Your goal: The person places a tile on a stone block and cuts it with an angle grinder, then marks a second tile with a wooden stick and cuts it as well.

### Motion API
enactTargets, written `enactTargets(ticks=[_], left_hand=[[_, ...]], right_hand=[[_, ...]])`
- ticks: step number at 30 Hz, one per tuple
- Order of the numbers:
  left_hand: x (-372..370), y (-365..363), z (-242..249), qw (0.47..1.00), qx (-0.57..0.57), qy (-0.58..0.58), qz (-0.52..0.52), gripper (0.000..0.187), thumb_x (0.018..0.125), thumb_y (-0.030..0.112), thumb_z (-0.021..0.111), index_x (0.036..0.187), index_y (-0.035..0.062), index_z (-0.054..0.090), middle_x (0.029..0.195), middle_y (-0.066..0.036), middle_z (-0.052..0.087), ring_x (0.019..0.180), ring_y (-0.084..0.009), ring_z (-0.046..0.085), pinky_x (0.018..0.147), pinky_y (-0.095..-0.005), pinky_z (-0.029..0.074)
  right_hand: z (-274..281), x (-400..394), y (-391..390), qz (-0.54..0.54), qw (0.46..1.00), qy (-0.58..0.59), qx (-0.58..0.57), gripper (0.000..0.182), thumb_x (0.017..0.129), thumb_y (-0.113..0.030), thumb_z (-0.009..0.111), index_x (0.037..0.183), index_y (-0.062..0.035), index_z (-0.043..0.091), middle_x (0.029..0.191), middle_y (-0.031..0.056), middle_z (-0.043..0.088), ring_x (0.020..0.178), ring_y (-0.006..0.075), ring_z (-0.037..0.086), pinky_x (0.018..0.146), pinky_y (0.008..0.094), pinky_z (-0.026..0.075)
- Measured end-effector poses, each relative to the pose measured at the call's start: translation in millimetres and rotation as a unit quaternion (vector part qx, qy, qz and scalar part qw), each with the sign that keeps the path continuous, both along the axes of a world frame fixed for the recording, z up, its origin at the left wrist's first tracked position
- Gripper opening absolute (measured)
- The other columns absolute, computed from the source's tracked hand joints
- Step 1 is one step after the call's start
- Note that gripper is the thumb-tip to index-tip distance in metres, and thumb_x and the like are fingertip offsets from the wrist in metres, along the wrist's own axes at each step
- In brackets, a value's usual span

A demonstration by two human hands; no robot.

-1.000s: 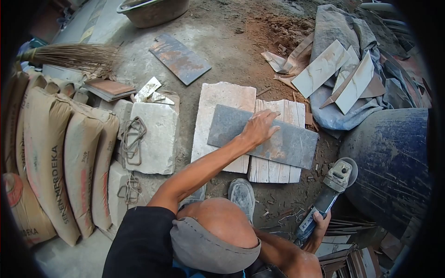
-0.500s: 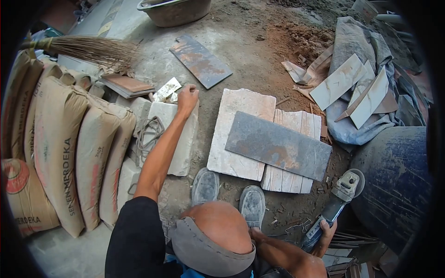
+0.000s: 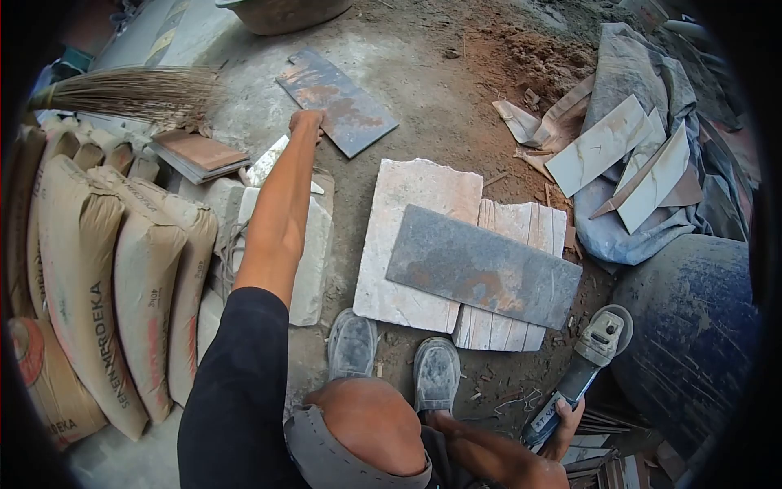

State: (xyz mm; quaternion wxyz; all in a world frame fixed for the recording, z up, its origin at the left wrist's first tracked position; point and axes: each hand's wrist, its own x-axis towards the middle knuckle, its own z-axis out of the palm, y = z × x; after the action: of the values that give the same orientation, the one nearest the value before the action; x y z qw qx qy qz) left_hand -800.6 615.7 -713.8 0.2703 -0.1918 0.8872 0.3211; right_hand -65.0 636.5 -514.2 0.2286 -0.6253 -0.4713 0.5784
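Observation:
My left hand [image 3: 307,124] is stretched far forward, its fingers curled at the near left edge of a grey rectangular tile [image 3: 346,104] on the ground. The fingertips are partly hidden, and the tile has brown stains. My right hand [image 3: 569,417], low on the right, is wrapped round the body of an angle grinder [image 3: 577,375], whose guarded disc end points away from me. Before my shoes, a second stained grey tile [image 3: 481,265] lies slantwise across two pale slabs [image 3: 419,196], the right one scored with several cut lines.
Cement bags [image 3: 69,269] stand at left, near a broom [image 3: 122,91] and stacked brown tiles [image 3: 198,153]. Pale blocks [image 3: 308,269] with a coiled cord lie beside them. At right are broken white tiles [image 3: 599,147] on a tarp [image 3: 627,65] and a blue drum [image 3: 684,318]. A basin [image 3: 285,16] stands ahead.
My left hand has moved forward, from above the pale blocks to the edge of the far grey tile. My right hand keeps its hold on the angle grinder. The view has shifted slightly.

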Motion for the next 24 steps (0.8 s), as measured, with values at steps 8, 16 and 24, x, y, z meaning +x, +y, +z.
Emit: enactTargets(ticks=[8,16,24], left_hand=[[12.1,-6.4,23.4,0.931,0.354,-0.084,0.028,0.019,0.086,0.017,0.063,0.102,0.0067,0.061,0.095,-0.006,0.063,0.076,-0.0177,0.059,0.075,-0.0361,0.056],[54.7,-16.0,43.7,0.901,0.432,-0.018,-0.026,0.02,0.087,0.01,0.059,0.104,-0.0006,0.057,0.099,-0.01,0.063,0.089,-0.022,0.063,0.078,-0.0369,0.053],[201.9,-57.7,96.0,0.834,0.55,0.016,-0.034,0.022,0.086,0.015,0.063,0.103,0.0007,0.058,0.098,-0.007,0.063,0.083,-0.0167,0.062,0.074,-0.0294,0.05]], right_hand=[[9.7,-24.3,1.3,0.009,1.0,0.017,-0.019,0.057,0.064,-0.037,0.071,0.1,-0.0016,0.045,0.072,0.0102,0.057,0.055,0.0183,0.058,0.046,0.03,0.049],[20.1,-31.2,-2.8,0.0,0.999,0.047,-0.011,0.061,0.061,-0.039,0.074,0.1,-0.0008,0.048,0.073,0.0093,0.058,0.057,0.0181,0.059,0.05,0.0284,0.049],[19.1,-18.0,-4.4,0.024,0.997,0.072,0.007,0.058,0.062,-0.038,0.073,0.1,-0.0008,0.048,0.072,0.0092,0.058,0.058,0.018,0.06,0.053,0.0285,0.049]])
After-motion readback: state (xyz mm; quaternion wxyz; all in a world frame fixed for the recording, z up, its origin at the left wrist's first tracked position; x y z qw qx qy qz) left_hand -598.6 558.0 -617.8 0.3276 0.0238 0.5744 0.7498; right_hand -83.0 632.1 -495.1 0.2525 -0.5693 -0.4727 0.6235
